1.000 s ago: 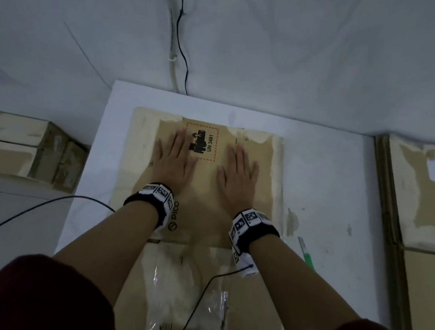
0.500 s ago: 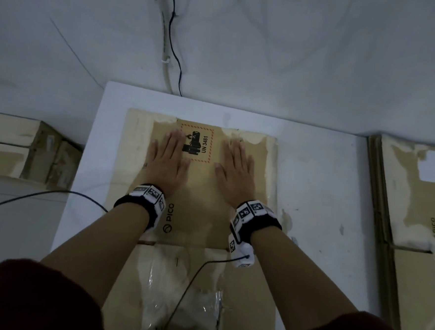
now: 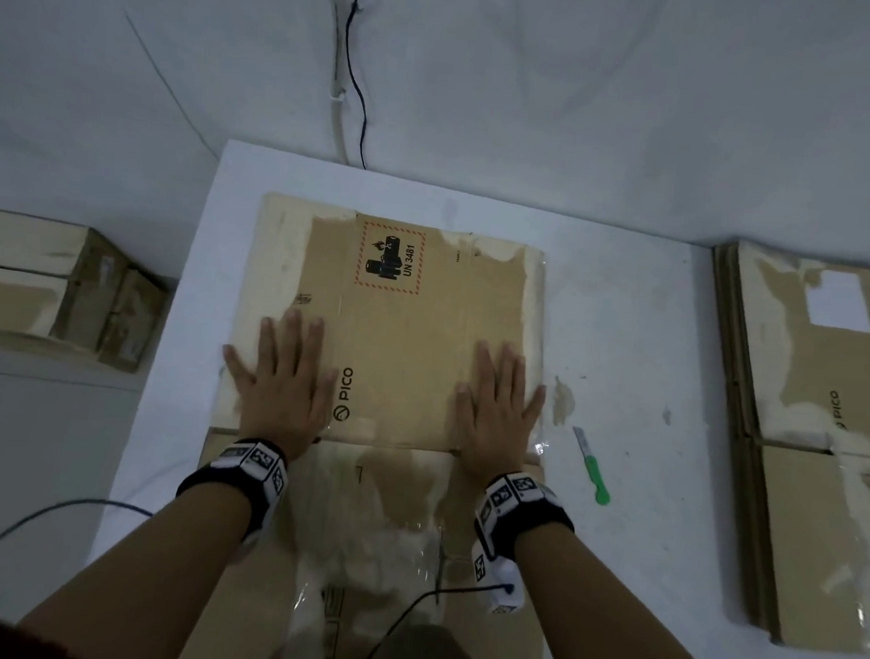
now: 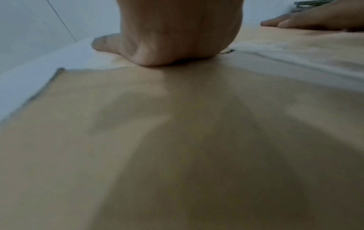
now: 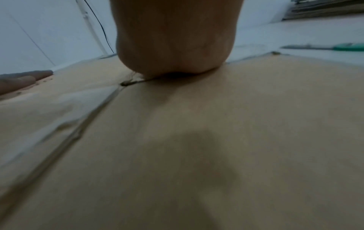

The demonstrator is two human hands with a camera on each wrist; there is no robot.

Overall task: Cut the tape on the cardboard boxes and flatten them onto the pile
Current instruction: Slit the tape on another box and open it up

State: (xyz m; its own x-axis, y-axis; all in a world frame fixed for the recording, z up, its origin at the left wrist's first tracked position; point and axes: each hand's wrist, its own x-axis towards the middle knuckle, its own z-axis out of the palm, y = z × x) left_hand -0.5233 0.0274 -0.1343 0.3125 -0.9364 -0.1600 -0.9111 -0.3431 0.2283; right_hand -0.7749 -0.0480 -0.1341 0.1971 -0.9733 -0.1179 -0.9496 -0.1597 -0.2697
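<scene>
While pressing: left hand (image 3: 285, 380) and right hand (image 3: 499, 406) lie flat, fingers straight, gripping nothing.
Change: both have spread outward (toward the edges) on the flattened box (image 3: 411, 338).
Meaning: probably nearly flat, ready for the pile (image 3: 825, 459).

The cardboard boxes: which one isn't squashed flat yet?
The cardboard box on the left still stands full; the one under the hands and the right-hand pile lie flat.

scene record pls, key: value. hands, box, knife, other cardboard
left hand: flat, fingers spread, pressing the box's left side
right hand: flat, fingers spread, pressing the box's right side
box: flattened, lying on the white table
knife: green handle, on the table right of the box, untouched
pile: flat cardboard, far right
unflattened boxes: left, off the table
</scene>
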